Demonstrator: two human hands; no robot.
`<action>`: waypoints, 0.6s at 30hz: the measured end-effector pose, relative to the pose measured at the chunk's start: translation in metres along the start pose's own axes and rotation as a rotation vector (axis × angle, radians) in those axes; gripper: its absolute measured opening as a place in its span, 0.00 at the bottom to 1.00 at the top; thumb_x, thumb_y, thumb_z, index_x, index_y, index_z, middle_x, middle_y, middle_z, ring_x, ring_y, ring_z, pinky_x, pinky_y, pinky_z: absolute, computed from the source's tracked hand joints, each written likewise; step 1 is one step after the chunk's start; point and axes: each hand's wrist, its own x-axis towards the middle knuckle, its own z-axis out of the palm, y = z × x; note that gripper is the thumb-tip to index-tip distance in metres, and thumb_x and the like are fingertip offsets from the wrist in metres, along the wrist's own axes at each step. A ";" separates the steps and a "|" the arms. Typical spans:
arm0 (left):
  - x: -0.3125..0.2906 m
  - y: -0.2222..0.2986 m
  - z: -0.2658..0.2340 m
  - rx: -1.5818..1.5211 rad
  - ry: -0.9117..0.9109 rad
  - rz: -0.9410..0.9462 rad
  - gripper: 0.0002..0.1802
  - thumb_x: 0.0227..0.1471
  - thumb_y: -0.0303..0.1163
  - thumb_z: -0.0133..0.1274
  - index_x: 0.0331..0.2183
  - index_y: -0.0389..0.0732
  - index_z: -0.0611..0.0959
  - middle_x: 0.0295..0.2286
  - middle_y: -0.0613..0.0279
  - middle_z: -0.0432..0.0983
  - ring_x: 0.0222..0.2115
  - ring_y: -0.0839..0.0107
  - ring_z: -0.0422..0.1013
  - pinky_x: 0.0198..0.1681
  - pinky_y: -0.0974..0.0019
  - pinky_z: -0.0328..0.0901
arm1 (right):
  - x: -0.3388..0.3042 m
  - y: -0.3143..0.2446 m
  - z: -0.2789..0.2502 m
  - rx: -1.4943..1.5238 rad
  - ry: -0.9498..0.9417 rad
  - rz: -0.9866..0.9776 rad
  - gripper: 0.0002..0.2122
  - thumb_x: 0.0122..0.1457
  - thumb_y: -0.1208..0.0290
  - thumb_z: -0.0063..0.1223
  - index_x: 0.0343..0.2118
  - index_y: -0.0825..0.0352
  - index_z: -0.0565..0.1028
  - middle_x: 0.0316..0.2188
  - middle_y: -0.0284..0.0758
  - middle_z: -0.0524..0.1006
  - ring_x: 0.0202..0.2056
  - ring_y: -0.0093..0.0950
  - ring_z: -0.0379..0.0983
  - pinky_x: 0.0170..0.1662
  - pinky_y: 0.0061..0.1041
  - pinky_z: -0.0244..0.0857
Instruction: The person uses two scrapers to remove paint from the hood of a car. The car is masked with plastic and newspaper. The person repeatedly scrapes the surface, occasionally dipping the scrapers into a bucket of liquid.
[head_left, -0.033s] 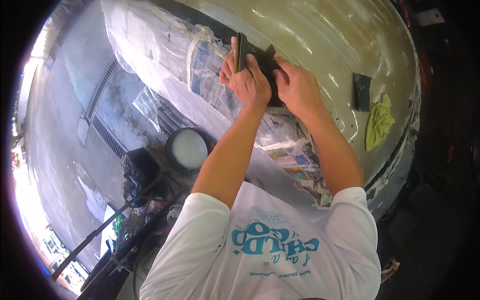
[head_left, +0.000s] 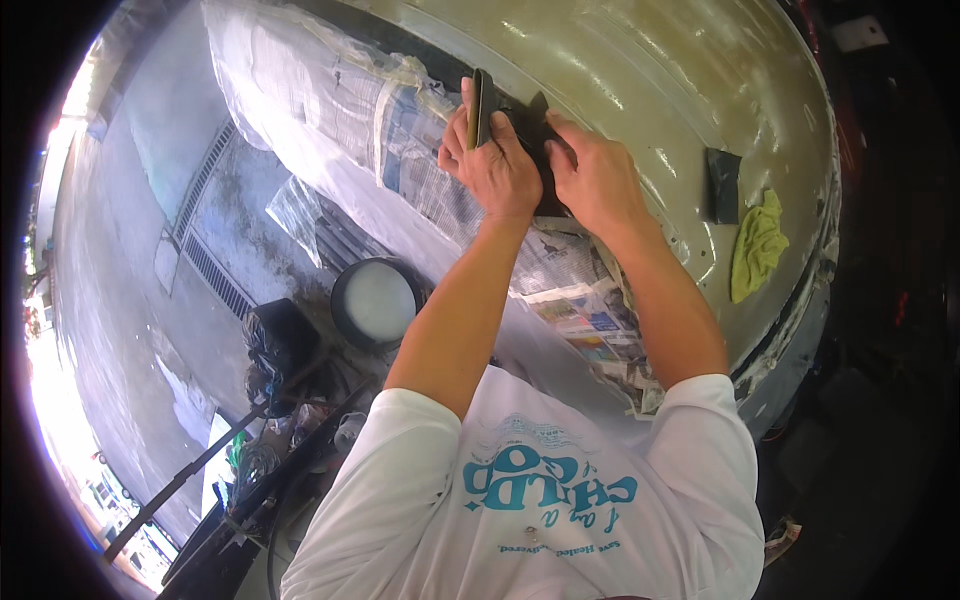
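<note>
My left hand point(head_left: 500, 175) is closed round a flat dark block point(head_left: 484, 100) with an olive side, held on edge. Beside it my right hand point(head_left: 602, 182) pinches a black sheet point(head_left: 546, 178) that looks like wet sandpaper. Part of this sheet lies between the two hands, and its far corner sticks up past my fingers. Both hands are over the border between a glossy beige car panel point(head_left: 640, 60) and newspaper masking point(head_left: 430, 205). My fingertips partly hide the sheet and the block's lower end.
On the panel to the right lie a black square of sheet point(head_left: 723, 186) and a crumpled yellow-green cloth point(head_left: 758, 248). A round dark tub of whitish liquid point(head_left: 378, 302) stands on the floor at left. Near it are a black bag point(head_left: 280, 340), a long pole point(head_left: 190, 465) and a floor grate point(head_left: 215, 275).
</note>
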 end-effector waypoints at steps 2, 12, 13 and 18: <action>-0.001 0.000 -0.001 -0.008 0.008 -0.011 0.29 0.73 0.39 0.44 0.70 0.41 0.70 0.54 0.61 0.75 0.60 0.59 0.65 0.65 0.46 0.46 | -0.018 0.018 -0.008 0.089 0.010 -0.012 0.17 0.66 0.69 0.60 0.57 0.64 0.81 0.39 0.54 0.84 0.38 0.52 0.83 0.43 0.44 0.76; 0.001 0.002 -0.001 0.014 0.008 0.000 0.29 0.72 0.38 0.45 0.70 0.42 0.70 0.54 0.61 0.76 0.60 0.57 0.65 0.64 0.46 0.47 | -0.029 0.021 -0.011 0.068 0.049 -0.010 0.17 0.65 0.70 0.60 0.56 0.64 0.80 0.34 0.52 0.82 0.36 0.54 0.80 0.41 0.47 0.75; 0.002 0.001 -0.002 0.022 0.009 -0.012 0.29 0.72 0.37 0.45 0.70 0.41 0.70 0.54 0.60 0.76 0.60 0.57 0.65 0.64 0.46 0.47 | -0.039 0.027 -0.014 0.104 0.057 -0.034 0.17 0.65 0.70 0.60 0.56 0.64 0.80 0.33 0.52 0.82 0.35 0.54 0.80 0.40 0.48 0.74; -0.002 -0.004 0.002 -0.024 0.007 0.016 0.29 0.72 0.38 0.45 0.69 0.40 0.70 0.54 0.60 0.76 0.59 0.57 0.66 0.64 0.47 0.47 | -0.018 0.018 -0.005 0.021 0.048 -0.007 0.18 0.65 0.70 0.61 0.57 0.63 0.80 0.35 0.51 0.83 0.35 0.53 0.80 0.40 0.46 0.74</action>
